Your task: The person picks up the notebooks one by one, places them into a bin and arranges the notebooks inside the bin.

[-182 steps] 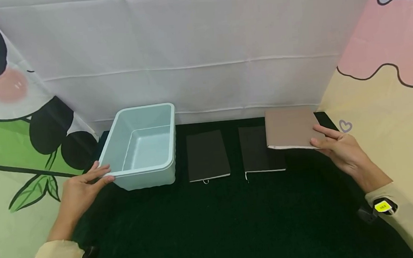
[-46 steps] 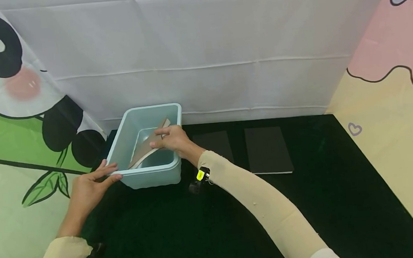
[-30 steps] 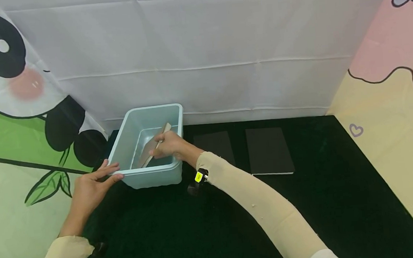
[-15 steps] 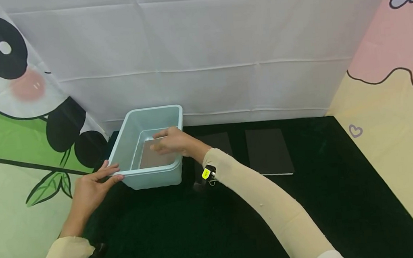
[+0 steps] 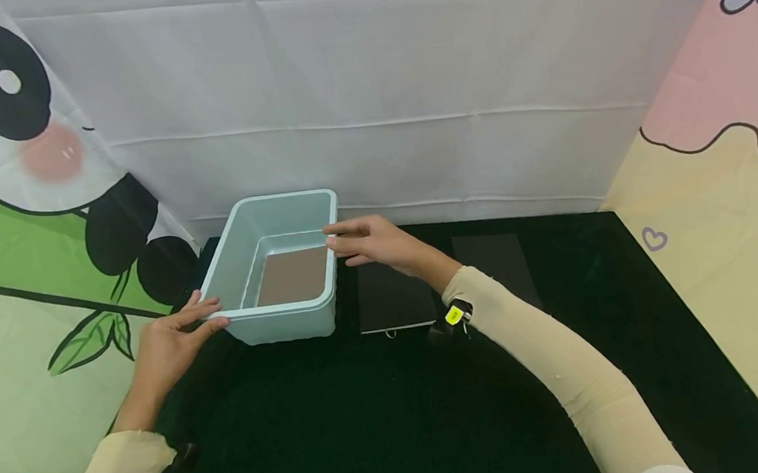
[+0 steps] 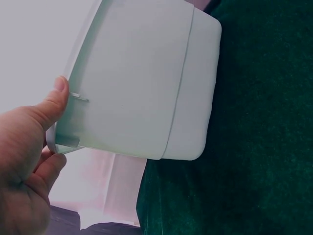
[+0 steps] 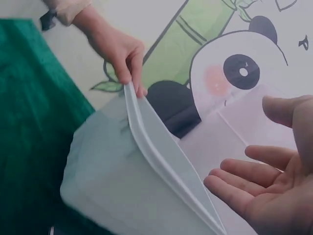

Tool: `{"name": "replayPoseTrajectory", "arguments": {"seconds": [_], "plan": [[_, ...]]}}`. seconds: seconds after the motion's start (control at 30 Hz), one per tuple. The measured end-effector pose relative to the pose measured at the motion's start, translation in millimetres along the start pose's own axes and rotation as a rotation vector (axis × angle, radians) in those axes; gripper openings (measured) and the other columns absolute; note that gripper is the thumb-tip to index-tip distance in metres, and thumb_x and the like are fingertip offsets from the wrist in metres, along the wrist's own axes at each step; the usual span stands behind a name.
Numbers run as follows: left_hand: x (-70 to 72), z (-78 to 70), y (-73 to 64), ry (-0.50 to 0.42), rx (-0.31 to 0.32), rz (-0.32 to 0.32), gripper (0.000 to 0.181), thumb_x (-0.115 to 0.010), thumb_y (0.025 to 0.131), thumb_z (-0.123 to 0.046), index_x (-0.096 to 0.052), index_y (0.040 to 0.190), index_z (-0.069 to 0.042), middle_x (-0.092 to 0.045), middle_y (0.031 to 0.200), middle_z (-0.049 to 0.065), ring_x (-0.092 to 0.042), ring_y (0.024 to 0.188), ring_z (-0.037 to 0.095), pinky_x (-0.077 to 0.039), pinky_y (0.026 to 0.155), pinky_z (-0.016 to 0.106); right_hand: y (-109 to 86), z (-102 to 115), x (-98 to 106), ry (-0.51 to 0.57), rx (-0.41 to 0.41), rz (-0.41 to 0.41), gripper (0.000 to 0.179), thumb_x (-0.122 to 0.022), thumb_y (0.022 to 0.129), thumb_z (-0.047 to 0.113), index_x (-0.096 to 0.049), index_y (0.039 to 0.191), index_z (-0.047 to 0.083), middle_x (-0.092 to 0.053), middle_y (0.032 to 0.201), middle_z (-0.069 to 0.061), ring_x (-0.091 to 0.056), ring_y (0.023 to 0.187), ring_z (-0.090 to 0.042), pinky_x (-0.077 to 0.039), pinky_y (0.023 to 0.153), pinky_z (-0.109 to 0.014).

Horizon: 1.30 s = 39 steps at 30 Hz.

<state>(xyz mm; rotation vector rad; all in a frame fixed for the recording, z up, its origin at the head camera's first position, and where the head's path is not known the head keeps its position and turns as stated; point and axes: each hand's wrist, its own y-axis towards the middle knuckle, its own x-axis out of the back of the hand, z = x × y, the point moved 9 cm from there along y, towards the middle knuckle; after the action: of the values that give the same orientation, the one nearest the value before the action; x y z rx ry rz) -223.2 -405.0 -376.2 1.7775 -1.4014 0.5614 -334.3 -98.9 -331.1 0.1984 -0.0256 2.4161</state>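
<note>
A pale blue plastic bin (image 5: 286, 325) stands at the left of the table in the head view. My left hand (image 5: 173, 342) pinches its near left corner rim, the thumb on the outside in the left wrist view. Flat on the bin's floor lies a brown notebook (image 5: 291, 277), its right side hidden by the bin wall. My right hand (image 5: 386, 243) hovers at the bin's right rim, holding nothing; its fingers (image 7: 239, 186) are spread loosely in the right wrist view. Under that hand lies a black notebook (image 5: 394, 302) with a small ribbon loop at its near edge.
A second black notebook (image 5: 494, 261) lies further right, partly hidden by the right forearm. Dark green cloth (image 5: 366, 408) covers the table. A white curtain (image 5: 394, 94) hangs behind, with printed cartoon sheets on both sides.
The right hand carried the brown notebook from the table's right side into the bin, laid it flat and let go. It has since moved up and right, out of the bin. The left hand kept its hold.
</note>
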Motion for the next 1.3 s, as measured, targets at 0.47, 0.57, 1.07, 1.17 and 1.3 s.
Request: {"name": "replayPoseTrajectory", "arguments": {"seconds": [0.47, 0.57, 1.07, 1.17, 1.3], "plan": [[0.7, -0.5, -1.1, -0.004, -0.011, -0.020, 0.040, -0.077, 0.093, -0.033, -0.075, 0.122, -0.007, -0.063, 0.137, 0.014, -0.050, 0.134, 0.042, -0.033, 0.083, -0.002, -67.0, -23.5, 59.1, -0.413, 0.018, -0.134, 0.052, -0.060, 0.104, 0.034, -0.050, 0.152, 0.015, -0.058, 0.148, -0.007, -0.057, 0.134, -0.022, -0.048, 0.109, -0.045], [1.1, 0.6, -1.6, -0.003, -0.005, -0.021, 0.040, -0.077, 0.092, -0.034, -0.075, 0.123, -0.008, -0.063, 0.138, 0.013, -0.050, 0.135, 0.041, -0.034, 0.086, -0.001, -81.9, -32.4, 71.1, -0.477, 0.003, -0.172, 0.054, -0.061, 0.104, 0.037, -0.050, 0.152, 0.016, -0.058, 0.148, -0.008, -0.056, 0.135, -0.024, -0.048, 0.108, -0.048], [-2.1, 0.1, 0.4, -0.004, -0.004, -0.019, 0.040, -0.076, 0.093, -0.035, -0.075, 0.124, -0.010, -0.064, 0.137, 0.010, -0.047, 0.141, 0.024, -0.038, 0.096, 0.005, -156.0, -88.0, 133.9, -0.739, -0.050, -0.327, 0.059, -0.064, 0.101, 0.042, -0.051, 0.151, 0.014, -0.051, 0.152, -0.019, -0.061, 0.126, -0.042, -0.053, 0.097, -0.057], [-1.1, 0.1, 0.3, -0.004, -0.021, -0.038, 0.038, -0.078, 0.092, -0.033, -0.076, 0.122, -0.010, -0.066, 0.134, 0.011, -0.046, 0.139, 0.006, -0.037, 0.092, 0.002, -170.7, -98.0, 143.1, -0.769, -0.065, -0.354, 0.057, -0.065, 0.100, 0.042, -0.053, 0.150, 0.015, -0.054, 0.149, -0.020, -0.065, 0.120, -0.042, -0.055, 0.093, -0.057], [0.0, -0.6, -0.4, -0.009, -0.042, -0.049, 0.036, -0.079, 0.091, -0.030, -0.076, 0.121, -0.010, -0.067, 0.132, 0.011, -0.042, 0.134, -0.009, -0.035, 0.086, -0.001, -189.1, -112.8, 151.4, -0.815, -0.067, -0.376, 0.054, -0.065, 0.101, 0.039, -0.056, 0.148, 0.014, -0.056, 0.147, -0.020, -0.068, 0.107, -0.038, -0.056, 0.083, -0.051]]}}
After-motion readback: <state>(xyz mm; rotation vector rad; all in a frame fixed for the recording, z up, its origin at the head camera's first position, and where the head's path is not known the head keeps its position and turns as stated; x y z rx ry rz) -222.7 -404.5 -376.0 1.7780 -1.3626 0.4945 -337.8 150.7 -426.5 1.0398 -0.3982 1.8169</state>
